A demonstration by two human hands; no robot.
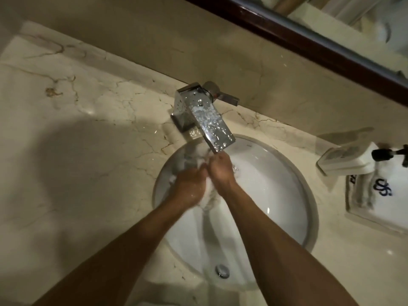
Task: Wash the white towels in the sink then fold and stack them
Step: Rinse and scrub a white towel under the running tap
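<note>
Together, hands point(205, 175) around towel point(208, 196)

The round ceramic sink point(287, 195) is white, like the wet bunched towel point(208, 195). The marble counter point(77, 151) is cream with brown veins. The folded white towel point(379, 191) has a dark blue emblem.

White towel point(206, 196), wet and bunched, held above round white sink point(276, 195), just below the faucet spout point(212, 127).

Both forearms are bare, no sleeves, and the hands point(205, 175) wear no rings.
</note>
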